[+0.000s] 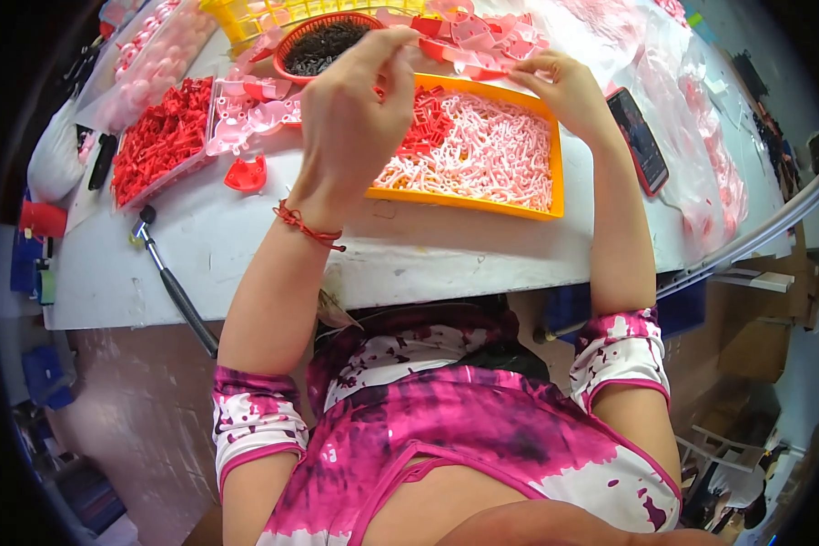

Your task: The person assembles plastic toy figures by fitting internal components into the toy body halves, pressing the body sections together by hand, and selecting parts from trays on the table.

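Observation:
My left hand (359, 109) is raised over the left end of a yellow tray (469, 206), its fingers pinched together, with what they hold hidden. A red cord bracelet circles that wrist. Beyond the tray, my right hand (569, 96) pinches the edge of a red plastic part (482, 73) among pink and red molded pieces (478, 35). Inside the tray lie many small pale pink plastic pieces (491, 150) and a heap of red ones (428, 118). Just behind my left hand stands a round red basket (287, 64) with small black parts (328, 45).
On the left are a clear bin of red parts (164, 132), a loose red piece (246, 174) and a hammer (175, 284) overhanging the table edge. A yellow basket (237, 20) stands behind. On the right lie a phone (637, 141) and plastic bags (692, 136).

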Demonstrator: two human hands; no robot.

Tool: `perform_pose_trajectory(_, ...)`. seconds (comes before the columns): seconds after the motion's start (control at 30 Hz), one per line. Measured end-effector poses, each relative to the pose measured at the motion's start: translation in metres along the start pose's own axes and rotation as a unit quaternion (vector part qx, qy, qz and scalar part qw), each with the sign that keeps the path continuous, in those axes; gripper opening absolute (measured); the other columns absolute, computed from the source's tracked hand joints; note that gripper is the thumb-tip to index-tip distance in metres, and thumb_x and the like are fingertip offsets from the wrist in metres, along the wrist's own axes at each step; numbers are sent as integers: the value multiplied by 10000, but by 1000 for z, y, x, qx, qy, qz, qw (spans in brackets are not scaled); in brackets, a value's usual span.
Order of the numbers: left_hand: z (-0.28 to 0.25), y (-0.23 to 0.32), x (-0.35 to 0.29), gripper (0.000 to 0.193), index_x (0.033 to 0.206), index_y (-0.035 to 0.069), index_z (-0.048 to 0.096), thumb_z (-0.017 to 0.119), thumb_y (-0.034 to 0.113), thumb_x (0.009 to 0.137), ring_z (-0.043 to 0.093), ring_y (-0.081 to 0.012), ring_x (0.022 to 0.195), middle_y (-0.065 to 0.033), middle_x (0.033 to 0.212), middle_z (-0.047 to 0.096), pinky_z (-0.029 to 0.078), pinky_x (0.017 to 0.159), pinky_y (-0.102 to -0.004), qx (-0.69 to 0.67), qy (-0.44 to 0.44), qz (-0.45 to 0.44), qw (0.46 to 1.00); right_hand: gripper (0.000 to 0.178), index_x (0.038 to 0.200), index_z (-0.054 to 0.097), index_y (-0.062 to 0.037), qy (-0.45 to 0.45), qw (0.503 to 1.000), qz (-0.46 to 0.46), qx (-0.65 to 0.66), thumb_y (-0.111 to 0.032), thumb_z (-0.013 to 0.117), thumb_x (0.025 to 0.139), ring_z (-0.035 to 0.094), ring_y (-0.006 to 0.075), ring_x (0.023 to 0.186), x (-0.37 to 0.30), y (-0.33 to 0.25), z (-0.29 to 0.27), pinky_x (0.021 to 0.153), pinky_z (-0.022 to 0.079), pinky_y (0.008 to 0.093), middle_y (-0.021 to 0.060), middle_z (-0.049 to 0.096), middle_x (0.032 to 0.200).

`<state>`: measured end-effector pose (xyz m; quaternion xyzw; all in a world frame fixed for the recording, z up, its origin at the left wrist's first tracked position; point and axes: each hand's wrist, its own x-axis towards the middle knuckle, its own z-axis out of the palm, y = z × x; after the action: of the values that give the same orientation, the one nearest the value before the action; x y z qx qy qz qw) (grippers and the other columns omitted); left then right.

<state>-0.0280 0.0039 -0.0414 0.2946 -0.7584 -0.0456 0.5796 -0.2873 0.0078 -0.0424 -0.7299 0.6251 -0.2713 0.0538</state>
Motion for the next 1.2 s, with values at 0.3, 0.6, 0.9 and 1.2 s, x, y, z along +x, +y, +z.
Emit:
perform_pose_trajectory(0.3,-5,-20,6,289,1116,9,609,521,227,949,613,-115,671,-69,842,647,508,624,-238,-281,-141,-308,898,258,1080,627,-52,173,934,-309,-42,-67,665,826,570,209,957,-9,-46,7,862,462,298,67,607,986)
perform_pose_trajectory(0.6,-9,-6,12,323,1143,-16,594,527,231,946,603,-118,722,-98,939,659,526,664,-268,-374,-153,-339,850,158,823,675,-67,268,920,-286,1,-19,723,681,587,253,903,-6,-59,5,753,498,340,61,612,884)
perform_pose_trajectory(0.9,4,4,5,294,1066,-63,611,682,117,845,652,-117,682,-92,816,676,547,602,-227,-348,-141,-323,869,267,947,693,-87,373,826,-412,101,-21,743,693,576,235,947,3,-44,24,780,502,303,67,581,1034)
perform_pose_trajectory(1.2,14,6,-9,190,1038,-73,581,601,37,885,677,-175,786,-146,889,670,568,698,-256,-350,-92,-364,858,498,1305,400,-26,174,721,23,671,-41,628,863,565,218,1035,-19,-79,38,926,464,339,118,516,1159)
